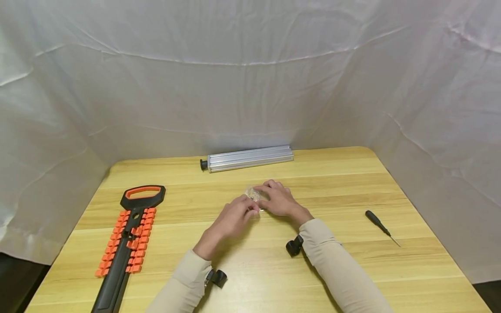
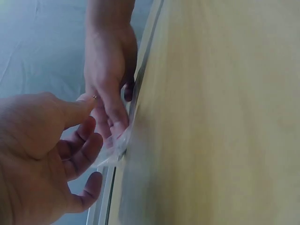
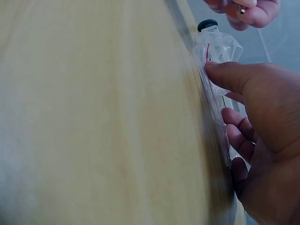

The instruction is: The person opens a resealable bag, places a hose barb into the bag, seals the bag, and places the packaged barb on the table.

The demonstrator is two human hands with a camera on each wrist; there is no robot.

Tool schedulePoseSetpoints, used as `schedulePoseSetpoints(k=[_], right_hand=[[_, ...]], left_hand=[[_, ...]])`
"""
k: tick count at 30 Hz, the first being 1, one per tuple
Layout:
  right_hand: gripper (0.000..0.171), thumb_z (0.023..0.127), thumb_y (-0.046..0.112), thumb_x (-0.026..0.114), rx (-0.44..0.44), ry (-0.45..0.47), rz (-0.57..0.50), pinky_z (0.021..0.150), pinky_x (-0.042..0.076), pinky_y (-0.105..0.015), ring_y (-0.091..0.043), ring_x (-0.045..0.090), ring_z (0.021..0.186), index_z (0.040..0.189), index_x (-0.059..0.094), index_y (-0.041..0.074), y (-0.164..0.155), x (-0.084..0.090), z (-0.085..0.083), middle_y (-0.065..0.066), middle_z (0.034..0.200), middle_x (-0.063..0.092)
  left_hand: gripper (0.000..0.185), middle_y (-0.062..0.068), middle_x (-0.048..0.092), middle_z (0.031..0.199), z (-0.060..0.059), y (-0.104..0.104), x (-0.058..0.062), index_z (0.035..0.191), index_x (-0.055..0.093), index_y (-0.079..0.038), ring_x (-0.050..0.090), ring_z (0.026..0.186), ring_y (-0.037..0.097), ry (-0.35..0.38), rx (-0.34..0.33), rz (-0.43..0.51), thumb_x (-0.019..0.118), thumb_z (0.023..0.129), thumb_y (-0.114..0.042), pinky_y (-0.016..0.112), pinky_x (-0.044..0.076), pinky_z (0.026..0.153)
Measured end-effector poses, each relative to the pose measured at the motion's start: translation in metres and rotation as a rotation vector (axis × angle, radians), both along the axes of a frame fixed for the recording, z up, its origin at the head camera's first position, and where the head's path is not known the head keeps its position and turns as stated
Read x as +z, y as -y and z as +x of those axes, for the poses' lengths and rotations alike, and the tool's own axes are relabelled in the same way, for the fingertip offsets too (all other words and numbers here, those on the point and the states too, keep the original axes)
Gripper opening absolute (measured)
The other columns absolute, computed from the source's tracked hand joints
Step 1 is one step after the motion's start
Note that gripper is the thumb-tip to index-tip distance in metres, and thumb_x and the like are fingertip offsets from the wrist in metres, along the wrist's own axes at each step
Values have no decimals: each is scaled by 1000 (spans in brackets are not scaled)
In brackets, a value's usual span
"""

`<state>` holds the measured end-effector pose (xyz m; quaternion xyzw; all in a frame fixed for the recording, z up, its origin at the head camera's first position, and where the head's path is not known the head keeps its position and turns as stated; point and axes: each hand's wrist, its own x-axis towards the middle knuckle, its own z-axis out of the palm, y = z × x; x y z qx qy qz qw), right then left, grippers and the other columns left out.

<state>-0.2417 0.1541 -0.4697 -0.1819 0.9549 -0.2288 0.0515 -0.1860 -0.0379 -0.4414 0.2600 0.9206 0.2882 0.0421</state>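
Lying at the far left of the wooden table [image 1: 352,182]: one black socket-holder rail [image 1: 124,243] with an orange-trimmed handle and two rows of orange clips, set lengthwise, handle toward the back.

Next, near the front edge: left forearm in a beige sleeve, a small black camera unit [image 1: 217,277] strapped at the wrist.

Left hand [image 1: 234,219]: at table centre, thumb and forefinger pinched on a tiny metallic piece [image 2: 95,97], seen in the left wrist view; the remaining fingers loosely curled, just beside the bag.

Small clear plastic bag [image 1: 253,195]: crumpled, flat on the table at its centre, between the two hands; a red mark shows on it in the right wrist view [image 3: 216,55]. Contents too small to tell.

Right hand [image 1: 277,198]: resting over the bag, thumb pressed on the plastic, fingers bent down around its far side, so the bag is held against the tabletop.

Behind the hands, at the back edge: one silver aluminium extrusion bar [image 1: 250,158] with a black end cap at its left end, lying crosswise.

Right wrist: second black camera unit [image 1: 294,246].

Far right, well apart from the hands: one small black-handled screwdriver [image 1: 381,227], tip toward the front right.

White cloth [image 1: 250,65] encloses the table on three sides.
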Motion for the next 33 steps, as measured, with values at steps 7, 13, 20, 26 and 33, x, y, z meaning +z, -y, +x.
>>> schedulePoseSetpoints(k=[7,13,20,26,33], right_hand=[[50,91,45,61,8,1,-5,87,34,-39,-18,45,114,138,52,33,-1,-1,1,4,124,50],[51,90,45,62,12,11,-15,88,34,-40,-18,45,115,139,52,33,-1,0,2,4,126,50],[51,90,46,63,11,-3,-12,85,34,-37,-17,45,113,138,52,33,-1,-1,2,4,126,50],[52,90,46,63,19,-8,-15,85,35,-39,-18,45,115,139,51,33,-1,0,3,2,127,51],[52,90,44,64,23,-8,-24,89,36,-42,-19,45,116,138,53,30,-1,2,3,1,127,51]], left_hand=[[14,-2,56,99,-13,4,-2,103,67,-13,54,91,13,-20,78,63,59,96,-23,37,46,83],[15,1,55,103,-26,5,-4,101,67,-14,53,88,14,-14,126,66,57,98,-24,32,47,78],[12,3,54,100,-37,4,-5,99,67,-14,50,84,14,-9,177,70,59,96,-22,30,45,75],[11,2,53,102,-41,2,-9,99,67,-16,53,90,16,0,209,49,60,96,-23,36,45,81],[11,2,54,101,-39,4,-10,102,67,-20,53,92,17,-42,217,30,60,96,-25,37,44,79]])
